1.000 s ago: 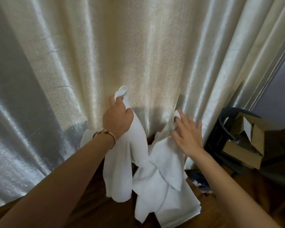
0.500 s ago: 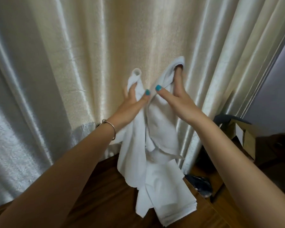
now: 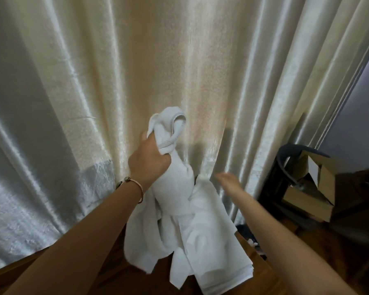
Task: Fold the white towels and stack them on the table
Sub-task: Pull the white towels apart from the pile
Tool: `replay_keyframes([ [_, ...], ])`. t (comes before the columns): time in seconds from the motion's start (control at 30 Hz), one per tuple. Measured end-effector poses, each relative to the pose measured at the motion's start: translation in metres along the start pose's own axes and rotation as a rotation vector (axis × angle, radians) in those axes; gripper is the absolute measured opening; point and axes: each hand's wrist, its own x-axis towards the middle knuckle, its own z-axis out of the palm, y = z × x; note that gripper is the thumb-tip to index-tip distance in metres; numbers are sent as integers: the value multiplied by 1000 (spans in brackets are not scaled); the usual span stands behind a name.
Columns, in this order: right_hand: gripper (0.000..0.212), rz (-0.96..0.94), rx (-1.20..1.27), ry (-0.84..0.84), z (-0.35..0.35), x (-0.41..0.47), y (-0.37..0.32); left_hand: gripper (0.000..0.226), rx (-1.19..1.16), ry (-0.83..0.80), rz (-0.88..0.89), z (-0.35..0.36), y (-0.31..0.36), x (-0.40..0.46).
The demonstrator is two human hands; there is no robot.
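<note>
Left hand (image 3: 149, 160) fisted on bunched towel (image 3: 173, 188), right hand (image 3: 229, 184) blurred, open, empty.
Could snag and topple the folded stack (image 3: 219, 271) beneath, near the table (image 3: 119, 273) edge.

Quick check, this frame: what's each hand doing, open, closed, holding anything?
Left hand: closed, gripping the bunched top of a white towel that hangs down.
Right hand: open and blurred, holding nothing, beside the towel.

surface: dark wooden table (image 3: 119, 271) | on it: stack of white towels (image 3: 217, 269) near right edge
</note>
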Motion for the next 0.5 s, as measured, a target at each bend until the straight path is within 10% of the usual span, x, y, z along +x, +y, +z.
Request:
replay_keyframes([
  [0.17,46,134,-312,-334,40,8,78,63,177,-40,-23,15,-6,-4],
  [0.33,122,88,-797,-283,70,11,91,70,230,-60,-44,28,-18,-10],
  [0.5,48,-20,-861,-122,73,23,97,69,196,-34,-93,27,-29,-8],
])
